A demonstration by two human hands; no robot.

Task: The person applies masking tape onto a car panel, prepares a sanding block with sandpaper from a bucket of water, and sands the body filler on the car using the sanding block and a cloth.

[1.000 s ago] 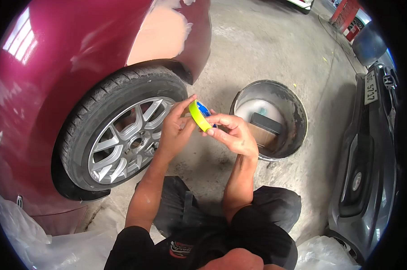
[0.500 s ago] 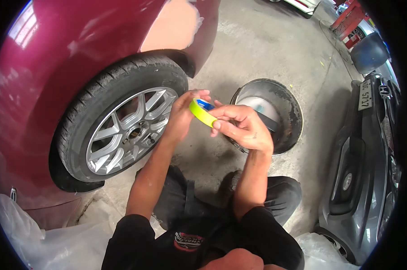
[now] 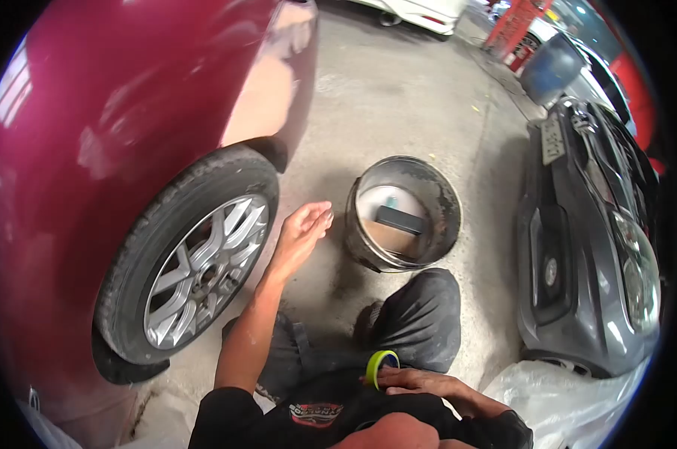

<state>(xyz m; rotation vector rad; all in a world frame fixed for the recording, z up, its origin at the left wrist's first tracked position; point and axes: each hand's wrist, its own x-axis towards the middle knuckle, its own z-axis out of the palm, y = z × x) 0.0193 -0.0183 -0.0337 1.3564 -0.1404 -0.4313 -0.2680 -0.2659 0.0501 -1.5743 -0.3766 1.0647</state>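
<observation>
My right hand (image 3: 421, 383) is drawn in close to my body, with a roll of yellow-green masking tape (image 3: 371, 368) at its fingers, the blue core showing inside the ring. Raised in front of me, my left hand (image 3: 304, 230) has its fingers curled together. Whatever may be pinched in them is too small to make out. That hand is between the car wheel (image 3: 159, 262), with its silver spoked rim, and a dark bucket (image 3: 447, 183).
On my left is a maroon car (image 3: 114, 97) with a beige filler patch (image 3: 260, 97) above its wheel. The bucket holds a black block (image 3: 400, 220) and a brownish sheet (image 3: 389, 238). To the right stand a grey car (image 3: 540, 277), plastic sheeting (image 3: 533, 385) and a blue drum (image 3: 552, 71).
My right hand has moved from beside my left hand down to my torso, taking the tape roll along. My left hand has let go of the roll. The view has tilted up and shifted right.
</observation>
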